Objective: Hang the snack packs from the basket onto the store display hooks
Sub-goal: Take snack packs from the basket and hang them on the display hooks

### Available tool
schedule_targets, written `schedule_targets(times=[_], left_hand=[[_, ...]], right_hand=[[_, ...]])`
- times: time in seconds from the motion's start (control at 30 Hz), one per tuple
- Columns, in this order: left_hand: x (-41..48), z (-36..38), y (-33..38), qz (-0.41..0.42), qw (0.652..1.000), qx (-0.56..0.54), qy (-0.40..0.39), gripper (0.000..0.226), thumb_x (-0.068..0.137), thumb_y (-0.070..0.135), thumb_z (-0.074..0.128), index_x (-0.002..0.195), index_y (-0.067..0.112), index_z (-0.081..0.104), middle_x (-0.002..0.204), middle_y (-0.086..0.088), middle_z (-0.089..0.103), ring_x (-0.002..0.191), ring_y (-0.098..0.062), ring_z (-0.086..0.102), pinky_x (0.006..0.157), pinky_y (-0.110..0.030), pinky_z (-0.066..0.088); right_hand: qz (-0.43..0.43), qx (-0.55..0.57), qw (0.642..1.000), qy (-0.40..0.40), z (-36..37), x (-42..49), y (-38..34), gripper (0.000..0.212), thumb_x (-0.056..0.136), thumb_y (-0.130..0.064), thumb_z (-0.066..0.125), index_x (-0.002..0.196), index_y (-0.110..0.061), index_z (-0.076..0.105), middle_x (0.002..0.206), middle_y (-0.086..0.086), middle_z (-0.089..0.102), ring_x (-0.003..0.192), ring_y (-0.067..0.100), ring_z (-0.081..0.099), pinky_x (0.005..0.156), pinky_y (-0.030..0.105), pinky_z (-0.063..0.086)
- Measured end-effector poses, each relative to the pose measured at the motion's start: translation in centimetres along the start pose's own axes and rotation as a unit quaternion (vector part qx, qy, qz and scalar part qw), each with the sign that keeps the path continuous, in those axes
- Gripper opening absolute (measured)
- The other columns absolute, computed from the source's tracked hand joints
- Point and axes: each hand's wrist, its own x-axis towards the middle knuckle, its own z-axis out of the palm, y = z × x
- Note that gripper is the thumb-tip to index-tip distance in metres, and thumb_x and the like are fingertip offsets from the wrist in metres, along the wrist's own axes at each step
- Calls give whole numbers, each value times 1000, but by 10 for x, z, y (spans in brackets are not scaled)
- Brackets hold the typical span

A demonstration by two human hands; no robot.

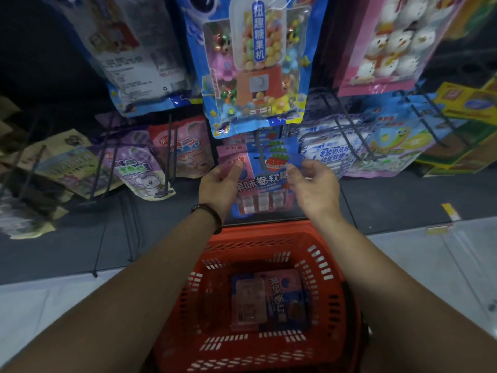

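A blue snack pack [265,181] with a strawberry picture hangs at the centre of the low display row, on a dark hook [258,150]. My left hand [220,184] pinches the pack's upper left edge, where a pink pack [228,157] shows behind. My right hand [313,184] pinches its upper right corner. Below my arms stands a red basket [271,235]. Two more snack packs [269,300] lie flat on its floor.
Large toy candy bags [255,63] hang above the blue pack. Purple and pink gummy packs [142,168] hang on hooks to the left, white and yellow packs [349,149] to the right. Bare hooks [435,119] jut out at the right. The grey shelf base [107,238] runs below.
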Motion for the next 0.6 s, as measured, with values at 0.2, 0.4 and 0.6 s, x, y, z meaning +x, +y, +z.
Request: schedule_targets(times=[0.2, 0.4, 0.6], left_hand=[[9, 1, 6, 0, 999, 49, 13, 13, 100, 49, 70, 90, 43, 65, 104, 11, 76, 98, -22, 75, 73, -30, 58], [6, -23, -1, -18, 990, 136, 17, 60, 72, 69, 80, 101, 17, 75, 98, -3, 81, 92, -25, 78, 89, -47, 64], [-63, -58, -10, -1, 907, 385, -170, 25, 83, 55, 75, 88, 30, 77, 89, 7, 78, 84, -17, 74, 94, -41, 61]], right_hand=[[34, -66, 997, -8, -2, -3, 5, 32, 92, -42, 77, 116, -23, 66, 93, -9, 71, 94, 18, 72, 86, 26, 54], [-52, -294, 934, -196, -15, -21, 8, 6, 98, -30, 73, 93, -26, 75, 99, -3, 77, 93, 16, 71, 86, 25, 54], [-10, -463, 792, -399, -8, -43, 33, 32, 100, -49, 67, 102, -20, 77, 103, 3, 76, 99, 24, 70, 89, 32, 54]])
